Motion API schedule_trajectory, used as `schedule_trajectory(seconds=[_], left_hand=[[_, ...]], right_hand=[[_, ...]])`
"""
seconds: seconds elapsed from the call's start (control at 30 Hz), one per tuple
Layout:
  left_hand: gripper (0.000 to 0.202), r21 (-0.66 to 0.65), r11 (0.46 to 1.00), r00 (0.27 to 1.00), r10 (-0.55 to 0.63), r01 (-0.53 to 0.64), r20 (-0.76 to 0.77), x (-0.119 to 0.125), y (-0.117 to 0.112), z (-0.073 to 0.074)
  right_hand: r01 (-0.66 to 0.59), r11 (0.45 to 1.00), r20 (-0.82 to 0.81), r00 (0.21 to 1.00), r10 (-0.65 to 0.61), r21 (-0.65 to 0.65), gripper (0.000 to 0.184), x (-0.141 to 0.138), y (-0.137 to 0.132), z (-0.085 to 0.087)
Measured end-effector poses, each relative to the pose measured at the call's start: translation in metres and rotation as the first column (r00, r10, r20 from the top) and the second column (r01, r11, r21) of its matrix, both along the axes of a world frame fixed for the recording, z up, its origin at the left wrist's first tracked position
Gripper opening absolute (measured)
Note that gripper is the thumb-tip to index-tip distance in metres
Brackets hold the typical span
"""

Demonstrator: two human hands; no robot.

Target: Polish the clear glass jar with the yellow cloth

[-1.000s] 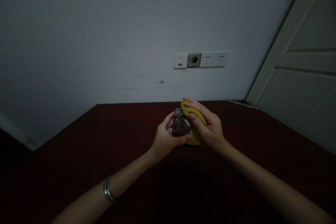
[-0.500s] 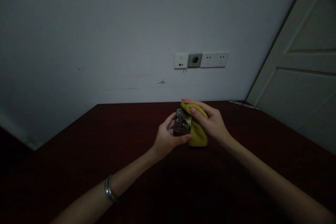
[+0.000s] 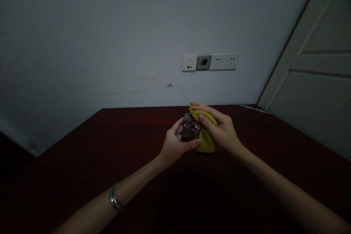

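Left hand (image 3: 174, 142) fingers and thumb curl round a small glassy container (image 3: 189, 131) over the dark red worktop (image 3: 123, 146); right hand (image 3: 223, 129) fingers and thumb pinch a yellow cloth (image 3: 207, 142) against its right side; best to grip steadily and press the cloth lightly, evenly; the container's covered side is hidden, its contents too dim to tell.

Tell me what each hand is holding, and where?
Left hand: a see-through object, by its left side and lower edge. Right hand: a yellow cloth, by its upper part.
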State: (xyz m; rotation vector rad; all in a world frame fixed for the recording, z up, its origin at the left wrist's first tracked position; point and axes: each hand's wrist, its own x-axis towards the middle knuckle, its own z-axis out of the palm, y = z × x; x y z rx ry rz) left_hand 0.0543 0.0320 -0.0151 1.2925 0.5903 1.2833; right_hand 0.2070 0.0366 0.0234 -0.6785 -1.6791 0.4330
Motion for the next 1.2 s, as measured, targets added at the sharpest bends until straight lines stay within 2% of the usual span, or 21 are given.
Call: schedule_trajectory(seconds=[0.1, 0.2, 0.33, 0.43, 0.5, 0.57, 0.67, 0.8, 0.9, 1.0, 1.1, 1.2], left_hand=[[0.077, 0.014, 1.000, 1.000, -0.008, 0.008, -0.008, 0.000, -0.001, 0.001], [0.081, 0.026, 1.000, 1.000, 0.007, -0.007, -0.019, 0.000, -0.002, 0.002], [0.082, 0.011, 1.000, 0.999, 0.024, -0.024, -0.025, 0.002, -0.004, 0.005], [0.079, 0.006, 1.000, 1.000, 0.008, -0.008, -0.003, 0.002, -0.004, 0.005], [0.075, 0.020, 1.000, 1.000, 0.019, -0.019, -0.002, 0.002, -0.003, 0.004], [0.071, 0.043, 0.998, 0.998, 0.055, -0.055, -0.017, 0.002, -0.002, 0.003], [0.074, 0.065, 0.993, 0.994, 0.098, -0.095, -0.040, 0.003, -0.001, 0.000], [0.087, 0.072, 0.993, 0.994, 0.096, -0.092, -0.055, 0.004, -0.003, -0.004], [0.090, 0.077, 0.989, 0.991, 0.128, -0.124, -0.050, 0.005, -0.003, -0.008], [0.086, 0.086, 0.984, 0.986, 0.161, -0.157, -0.039, 0.005, -0.001, -0.012], [0.080, 0.100, 0.979, 0.982, 0.182, -0.178, -0.039, 0.005, 0.000, -0.011], [0.077, 0.114, 0.974, 0.978, 0.200, -0.193, -0.053, 0.005, -0.001, -0.008]], right_hand=[[-0.033, 0.986, -0.090, 0.996, 0.018, -0.166, 0.023, 0.000, 0.007, -0.001], [-0.051, 0.979, -0.131, 0.991, 0.026, -0.196, 0.023, -0.001, 0.008, -0.002], [-0.021, 0.999, -0.061, 0.998, 0.019, -0.031, 0.020, -0.001, 0.001, -0.001], [-0.006, 0.987, 0.103, 0.995, -0.010, 0.161, 0.024, 0.003, -0.006, 0.002], [-0.072, 0.955, 0.265, 0.964, -0.007, 0.287, 0.028, 0.007, -0.009, 0.005], [-0.168, 0.918, 0.405, 0.914, 0.009, 0.358, 0.032, 0.010, -0.011, 0.008], [-0.187, 0.923, 0.432, 0.902, 0.026, 0.336, 0.031, 0.013, -0.009, 0.010], [-0.055, 0.984, 0.240, 0.971, 0.013, 0.168, 0.023, 0.014, -0.002, 0.007], [-0.032, 0.992, 0.193, 0.981, 0.008, 0.120, 0.022, 0.012, 0.000, 0.006], [-0.069, 0.975, 0.342, 0.940, -0.008, 0.213, 0.025, 0.010, -0.007, 0.009], [-0.182, 0.925, 0.551, 0.834, -0.036, 0.335, 0.030, 0.010, -0.015, 0.013], [-0.233, 0.892, 0.611, 0.789, -0.058, 0.387, 0.032, 0.011, -0.017, 0.014]])
